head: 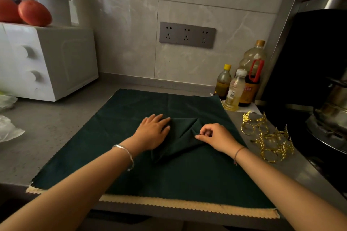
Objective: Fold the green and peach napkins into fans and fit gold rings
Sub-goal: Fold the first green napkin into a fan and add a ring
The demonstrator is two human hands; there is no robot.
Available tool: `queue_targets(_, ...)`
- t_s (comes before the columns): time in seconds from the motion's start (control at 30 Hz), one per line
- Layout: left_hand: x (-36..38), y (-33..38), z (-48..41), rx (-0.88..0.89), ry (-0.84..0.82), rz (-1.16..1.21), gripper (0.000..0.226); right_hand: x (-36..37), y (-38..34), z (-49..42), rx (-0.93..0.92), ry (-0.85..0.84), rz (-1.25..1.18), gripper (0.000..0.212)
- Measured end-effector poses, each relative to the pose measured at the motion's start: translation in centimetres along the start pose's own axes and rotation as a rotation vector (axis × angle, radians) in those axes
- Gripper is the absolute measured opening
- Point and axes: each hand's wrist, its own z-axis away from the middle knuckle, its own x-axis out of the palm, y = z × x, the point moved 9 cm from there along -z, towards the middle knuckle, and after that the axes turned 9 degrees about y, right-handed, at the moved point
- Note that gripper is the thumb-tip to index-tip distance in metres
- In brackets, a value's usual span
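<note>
1. The green napkin [169,178] lay spread flat on the grey counter [56,127], with a bunched, creased fold raised at its centre
2. A peach napkin [187,205] lay beneath it; only its scalloped edge showed, along the six o'clock side
3. The left hand [153,133] rested palm-down on the nine o'clock side of the fold, fingers straight and close together, pressing the cloth
4. The right hand [216,137] sat at the three o'clock side of the fold, its fingers curled in and its fingertips pinching a point of the green cloth
5. The gold rings [266,137], with leafy sprigs, lay in a loose heap on the counter at three o'clock from the napkin, just beside its edge and apart from both hands
6. A cluster of bottles [236,90] stood at two o'clock, near the napkin's far corner
7. A grey socket panel [187,34] sat on the tiled wall at twelve o'clock
8. A white appliance [47,62] stood at ten o'clock, with tomatoes [34,13] on top
9. A silver bangle [125,153] circled the left wrist
</note>
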Motion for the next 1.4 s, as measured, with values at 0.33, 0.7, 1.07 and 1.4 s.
queue_targets(0.33,-2.9,-1.6,0.2,-0.187,0.120,0.038,0.035,-1.3,1.0,-0.6,0.097,0.113,0.014,0.026)
queue_targets(0.7,-1.1,5.1,4.1,-0.099,-0.047,-0.038,0.077,-0.4,1.7,0.1,0.184,0.136,0.106,0.041)
queue_targets(1.07,4.6,6.7,1.7,0.210,-0.148,-0.032,0.054,-1.4,-1.6,2.0,-0.079,0.239,0.015,0.018)
queue_targets(1.4,4.8,6.7,1.6,0.219,-0.147,-0.024,0.054,-2.7,0.0,10.0,-0.200,-0.093,-0.025,0.037)
